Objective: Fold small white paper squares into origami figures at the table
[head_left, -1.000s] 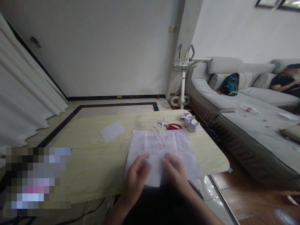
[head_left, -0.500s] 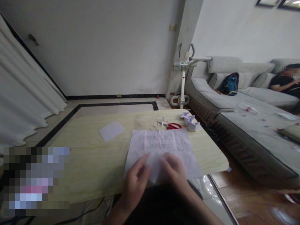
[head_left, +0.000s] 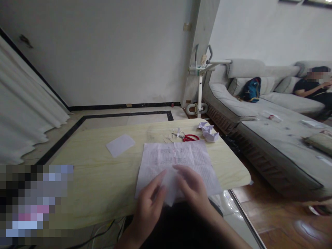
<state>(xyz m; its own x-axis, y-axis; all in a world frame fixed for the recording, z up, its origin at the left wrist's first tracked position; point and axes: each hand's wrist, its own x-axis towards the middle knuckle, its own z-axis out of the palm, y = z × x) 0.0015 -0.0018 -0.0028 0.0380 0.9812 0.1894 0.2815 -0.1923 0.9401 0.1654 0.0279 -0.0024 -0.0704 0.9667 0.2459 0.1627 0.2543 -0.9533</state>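
Note:
Between my two hands is a small piece of white paper (head_left: 170, 186), held above the near edge of the table. My left hand (head_left: 153, 195) pinches its left side with thumb and fingers. On the other side, my right hand (head_left: 190, 183) has its fingers curled over the paper's right edge; motion blurs the fingertips. Beneath lies a large creased printed sheet (head_left: 178, 152), partly covered by both hands. Red-handled scissors (head_left: 190, 138) rest just beyond that sheet. Folded white paper shapes (head_left: 210, 133) stand at the far right corner, and a blank white paper piece (head_left: 120, 145) lies flat to the left.
The pale wooden table (head_left: 90, 180) has rounded corners. Thin scraps (head_left: 168, 138) lie near the scissors. To the right stand a grey sofa (head_left: 280, 148) with a blue backpack (head_left: 251, 90) and a seated person (head_left: 311, 86), and white exercise equipment (head_left: 200, 90).
The whole view has shifted slightly, so the room appears a little further left. My right hand's fingers have lifted and extended a bit over the paper; the left keeps its pinch.

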